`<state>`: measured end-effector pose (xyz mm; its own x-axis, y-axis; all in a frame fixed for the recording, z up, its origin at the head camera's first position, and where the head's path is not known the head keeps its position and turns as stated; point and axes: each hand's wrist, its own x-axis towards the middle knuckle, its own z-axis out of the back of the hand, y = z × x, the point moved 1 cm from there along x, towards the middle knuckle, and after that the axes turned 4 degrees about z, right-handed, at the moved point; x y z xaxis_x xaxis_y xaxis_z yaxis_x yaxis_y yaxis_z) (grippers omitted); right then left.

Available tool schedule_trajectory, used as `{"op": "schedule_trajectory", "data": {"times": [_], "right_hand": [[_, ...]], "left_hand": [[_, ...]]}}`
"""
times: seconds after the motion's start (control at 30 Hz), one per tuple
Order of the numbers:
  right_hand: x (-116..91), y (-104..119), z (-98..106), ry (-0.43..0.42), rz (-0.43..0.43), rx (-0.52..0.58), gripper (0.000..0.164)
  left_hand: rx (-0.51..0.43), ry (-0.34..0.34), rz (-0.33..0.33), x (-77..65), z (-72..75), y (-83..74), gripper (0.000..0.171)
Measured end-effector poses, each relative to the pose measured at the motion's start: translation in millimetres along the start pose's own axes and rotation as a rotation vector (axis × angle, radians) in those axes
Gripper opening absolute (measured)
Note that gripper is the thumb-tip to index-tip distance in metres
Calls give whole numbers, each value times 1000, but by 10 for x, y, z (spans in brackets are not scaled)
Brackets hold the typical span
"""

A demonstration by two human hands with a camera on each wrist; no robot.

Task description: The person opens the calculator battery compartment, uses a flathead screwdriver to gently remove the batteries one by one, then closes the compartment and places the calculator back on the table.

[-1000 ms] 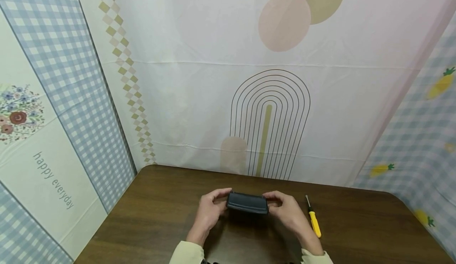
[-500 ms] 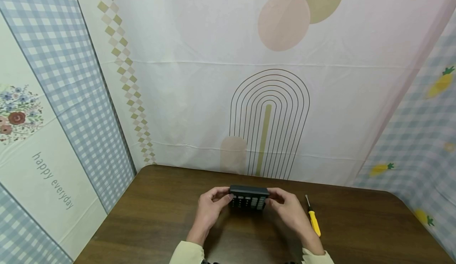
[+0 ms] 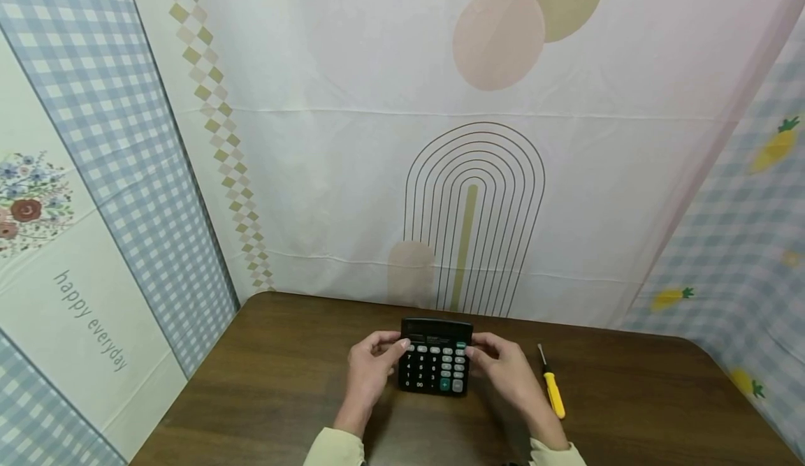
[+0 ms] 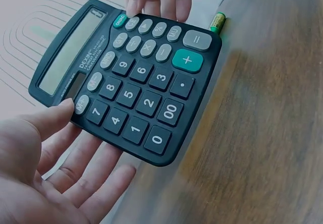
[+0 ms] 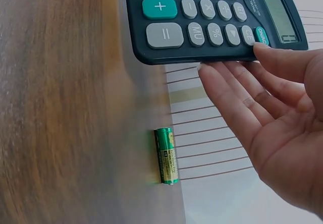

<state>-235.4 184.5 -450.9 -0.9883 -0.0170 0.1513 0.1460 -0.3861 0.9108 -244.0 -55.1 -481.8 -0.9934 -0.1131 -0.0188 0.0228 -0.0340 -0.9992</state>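
A black calculator [image 3: 434, 368] with black number keys, grey keys and green keys faces up toward me, held at both sides. My left hand [image 3: 370, 368] grips its left side, thumb on the front near the M keys and fingers behind, as the left wrist view shows. On the other side my right hand [image 3: 503, 365] pinches the edge, its thumb [image 5: 280, 57] beside the green ON key and its fingers underneath. A small digit stands at one end of the display [image 4: 73, 52]. A green battery [image 5: 166, 156] lies on the table below; it cannot be made out in the head view.
To the right of my right hand lies a screwdriver [image 3: 552, 386] with a yellow handle, its shaft pointing to the back. The brown wooden table [image 3: 283, 382] ends at a patterned white cloth [image 3: 339, 193] behind.
The calculator has been tilted from edge-on to showing its whole key face and display. Both hands keep their hold on its sides and have hardly moved. The screwdriver stays where it was.
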Motion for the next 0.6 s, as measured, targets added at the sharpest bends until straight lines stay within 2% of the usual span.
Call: {"op": "schedule_trajectory", "data": {"times": [0.1, 0.33, 0.6], "right_hand": [[4, -6, -18, 4, -29, 46, 30], [10, -20, -49, -19, -76, 50, 26], [17, -48, -62, -13, -119, 41, 23]], "left_hand": [[-16, -12, -7, -7, -9, 3, 30], [-13, -43, 20, -5, -39, 12, 20], [-1, -24, 34, -21, -36, 33, 17]]}}
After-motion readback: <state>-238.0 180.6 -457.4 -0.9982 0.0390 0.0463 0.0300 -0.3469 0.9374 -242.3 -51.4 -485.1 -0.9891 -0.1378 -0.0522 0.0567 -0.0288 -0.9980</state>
